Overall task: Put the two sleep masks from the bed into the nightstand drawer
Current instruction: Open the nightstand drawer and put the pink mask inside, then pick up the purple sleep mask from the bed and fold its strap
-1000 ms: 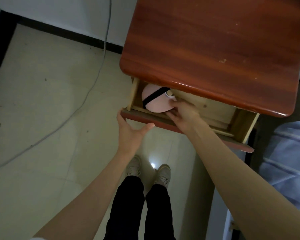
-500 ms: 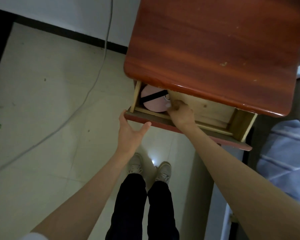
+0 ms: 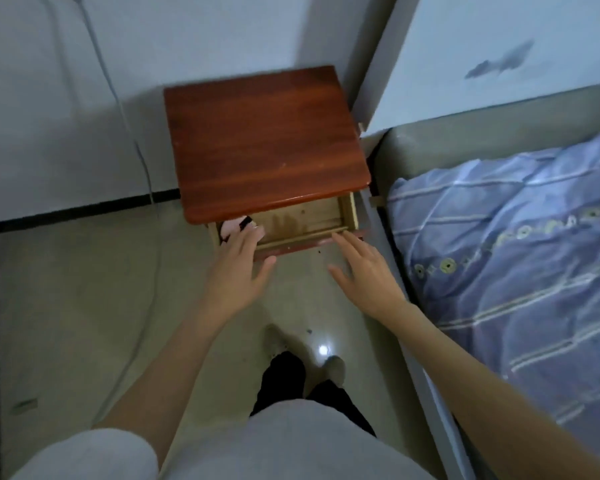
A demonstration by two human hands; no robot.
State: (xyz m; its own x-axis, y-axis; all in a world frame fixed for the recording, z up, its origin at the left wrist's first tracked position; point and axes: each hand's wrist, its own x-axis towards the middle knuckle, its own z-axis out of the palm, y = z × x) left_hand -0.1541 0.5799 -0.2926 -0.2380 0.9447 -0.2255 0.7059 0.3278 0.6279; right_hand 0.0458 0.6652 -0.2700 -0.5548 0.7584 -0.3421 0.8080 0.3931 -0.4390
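The red-brown nightstand (image 3: 267, 140) stands against the wall with its drawer (image 3: 305, 220) pulled partly out. A pink sleep mask (image 3: 232, 226) with a black strap lies in the drawer's left end, partly hidden under the nightstand top. A second mask cannot be made out. My left hand (image 3: 239, 268) is open, fingers spread over the drawer's left front edge, its fingertips by the mask. My right hand (image 3: 364, 268) is open, fingertips at the drawer's right front edge. Neither hand holds anything.
The bed (image 3: 520, 258) with a blue striped quilt lies to the right, close beside the nightstand. A grey cable (image 3: 153, 237) runs down the wall and across the tiled floor on the left. My legs and shoes (image 3: 302, 348) are below the drawer.
My right hand has left the mask inside the drawer and come out to the right front edge. My head has pulled back, so the bed and wall now show.
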